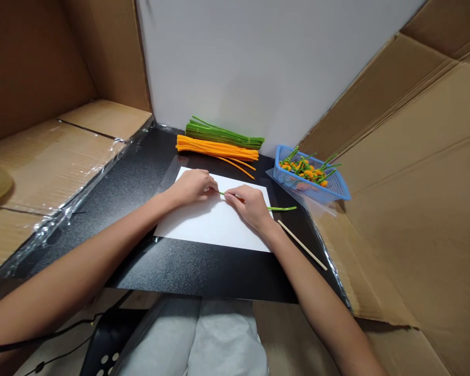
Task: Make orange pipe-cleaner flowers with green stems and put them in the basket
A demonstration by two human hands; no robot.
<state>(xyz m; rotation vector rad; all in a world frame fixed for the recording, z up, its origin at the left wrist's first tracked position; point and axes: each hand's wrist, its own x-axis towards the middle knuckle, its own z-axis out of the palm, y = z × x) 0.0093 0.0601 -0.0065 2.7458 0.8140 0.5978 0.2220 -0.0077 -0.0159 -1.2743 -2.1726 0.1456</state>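
Over a white sheet of paper [215, 227], my left hand [195, 186] and my right hand [249, 204] pinch a green pipe cleaner [222, 194] between them. Only a short piece of it shows in the gap between the fingertips. A green length [282, 209] sticks out to the right from behind my right hand; whether it belongs to the same pipe cleaner I cannot tell. A bit of orange shows at the right fingers, mostly hidden. Beyond the paper lie a bundle of orange pipe cleaners [215, 148] and a bundle of green pipe cleaners [219, 132].
A blue basket [339, 192] holding several orange-and-green twisted pieces [307, 169] stands at the back right. A thin pale stick [302, 245] lies beside my right forearm. Cardboard panels [411, 193] flank the black tabletop [164, 266], with a white wall [274, 62] behind.
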